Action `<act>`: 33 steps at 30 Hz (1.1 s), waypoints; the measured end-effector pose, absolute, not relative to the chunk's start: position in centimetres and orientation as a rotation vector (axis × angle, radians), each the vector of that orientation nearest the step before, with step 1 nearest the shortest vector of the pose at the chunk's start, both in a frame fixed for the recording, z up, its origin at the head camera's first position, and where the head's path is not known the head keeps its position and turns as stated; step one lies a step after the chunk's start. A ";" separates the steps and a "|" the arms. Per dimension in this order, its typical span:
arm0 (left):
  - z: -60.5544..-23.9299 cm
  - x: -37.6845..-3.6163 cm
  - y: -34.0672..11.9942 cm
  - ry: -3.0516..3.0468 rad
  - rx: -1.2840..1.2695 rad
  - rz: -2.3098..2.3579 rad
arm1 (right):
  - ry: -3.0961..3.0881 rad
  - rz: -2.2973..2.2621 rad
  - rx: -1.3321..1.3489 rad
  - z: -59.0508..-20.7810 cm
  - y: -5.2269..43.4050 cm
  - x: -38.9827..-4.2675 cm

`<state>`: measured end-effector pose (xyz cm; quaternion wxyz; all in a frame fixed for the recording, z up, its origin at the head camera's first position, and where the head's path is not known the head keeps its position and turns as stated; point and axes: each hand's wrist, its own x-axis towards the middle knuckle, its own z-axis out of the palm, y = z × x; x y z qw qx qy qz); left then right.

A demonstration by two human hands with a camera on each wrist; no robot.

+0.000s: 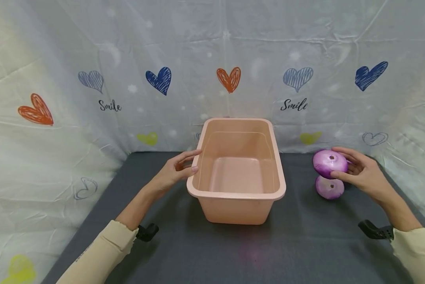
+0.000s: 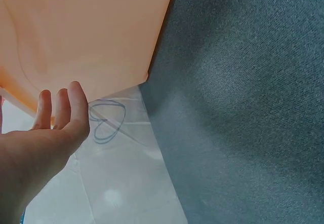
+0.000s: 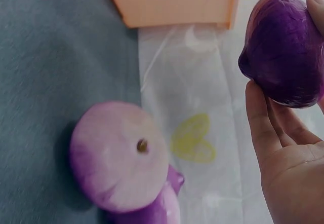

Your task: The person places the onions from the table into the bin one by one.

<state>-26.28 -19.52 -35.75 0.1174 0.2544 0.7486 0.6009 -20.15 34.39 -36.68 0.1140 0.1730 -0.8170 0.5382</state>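
The right hand (image 1: 366, 173) holds a purple onion (image 1: 329, 162) between thumb and curled fingers, up above the dark grey table (image 1: 212, 252) near its far right corner. Just below, a paler onion (image 1: 329, 188) rests on the surface toward the right edge — the right wrist view shows a third onion (image 3: 152, 211) against it, partly hidden. The left hand (image 1: 172, 170) has its thumb and fingers spread apart, loosely bent, fingertips touching the left rim of a peach plastic tub (image 1: 236, 211) without gripping it. The tub stands upright near the middle of the far edge — before a pale curtain (image 1: 198, 39) printed with hearts.
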 end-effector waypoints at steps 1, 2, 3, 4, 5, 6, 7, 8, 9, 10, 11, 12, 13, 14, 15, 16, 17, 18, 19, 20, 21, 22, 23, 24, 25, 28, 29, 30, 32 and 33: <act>-35.7 -26.3 -19.5 2.192 0.742 1.756 | -2.393 1.581 0.517 -36.6 34.1 -20.3; -35.7 -26.3 -19.6 2.196 0.739 1.753 | -2.395 1.586 0.525 -36.5 33.9 -20.4; -35.7 -26.3 -19.6 2.198 0.738 1.748 | -2.397 1.592 0.529 -36.3 33.7 -20.5; -35.7 -26.3 -19.6 2.200 0.736 1.745 | -2.405 1.589 0.536 -36.2 33.5 -20.6; -35.7 -26.3 -19.7 2.201 0.735 1.742 | -2.412 1.587 0.540 -36.1 33.3 -20.7; -35.7 -26.3 -19.7 2.203 0.738 1.738 | -2.415 1.597 0.532 -36.0 33.1 -20.8; -35.7 -26.4 -19.7 2.207 0.743 1.732 | -2.418 1.598 0.531 -35.9 33.0 -20.9; -35.6 -26.4 -19.8 2.215 0.751 1.722 | -2.418 1.607 0.532 -35.8 32.8 -21.0; -35.6 -26.4 -19.8 2.219 0.758 1.714 | -2.414 1.618 0.534 -35.6 32.6 -21.1; -35.5 -26.4 -19.9 2.227 0.762 1.702 | -2.403 1.636 0.542 -35.4 32.5 -21.3; -35.4 -26.5 -20.0 2.240 0.764 1.688 | -2.387 1.660 0.548 -35.2 32.3 -21.4; -35.3 -26.5 -20.1 2.254 0.766 1.674 | -2.370 1.677 0.554 -35.0 32.2 -21.5; -35.2 -26.6 -20.2 2.269 0.765 1.657 | -2.357 1.685 0.569 -34.7 32.0 -21.7; -35.2 -26.7 -20.3 2.284 0.762 1.640 | -2.341 1.699 0.586 -34.4 31.9 -21.8; -35.0 -26.7 -20.4 2.299 0.755 1.623 | -2.331 1.695 0.600 -34.2 31.8 -21.9; -35.0 -26.8 -20.4 2.316 0.750 1.606 | -2.324 1.690 0.612 -33.9 31.6 -22.0; -34.9 -26.8 -20.5 2.335 0.745 1.590 | -2.323 1.681 0.617 -33.7 31.5 -22.0; -34.9 -26.9 -20.5 2.349 0.749 1.576 | -2.321 1.677 0.618 -33.5 31.3 -22.1; -34.8 -26.9 -20.5 2.364 0.750 1.564 | -2.320 1.675 0.620 -33.3 31.2 -22.2; -34.8 -26.9 -20.5 2.373 0.749 1.560 | -2.315 1.680 0.624 -33.1 30.9 -22.2; -34.8 -26.9 -20.5 2.374 0.756 1.562 | -2.312 1.679 0.627 -33.0 30.7 -22.3; -34.9 -26.9 -20.5 2.370 0.758 1.571 | -2.300 1.696 0.633 -32.9 30.5 -22.4; -34.9 -26.9 -20.4 2.357 0.764 1.588 | -2.284 1.715 0.641 -32.8 30.2 -22.5; -35.0 -27.0 -20.4 2.341 0.768 1.606 | -2.268 1.726 0.652 -32.7 30.0 -22.6; -35.1 -26.9 -20.3 2.322 0.764 1.630 | -2.254 1.732 0.665 -32.7 29.8 -22.7; -35.3 -26.9 -20.0 2.282 0.757 1.686 | -2.210 1.757 0.704 -32.6 29.1 -23.0; -35.3 -26.9 -20.0 2.277 0.752 1.700 | -2.201 1.758 0.717 -32.6 28.9 -23.1; -35.4 -26.9 -19.9 2.277 0.744 1.710 | -2.197 1.755 0.728 -32.6 28.6 -23.3; -35.5 -26.8 -19.8 2.273 0.731 1.728 | -2.181 1.772 0.755 -32.6 28.2 -23.5; -35.5 -26.8 -19.7 2.268 0.725 1.737 | -2.173 1.781 0.767 -32.5 27.9 -23.6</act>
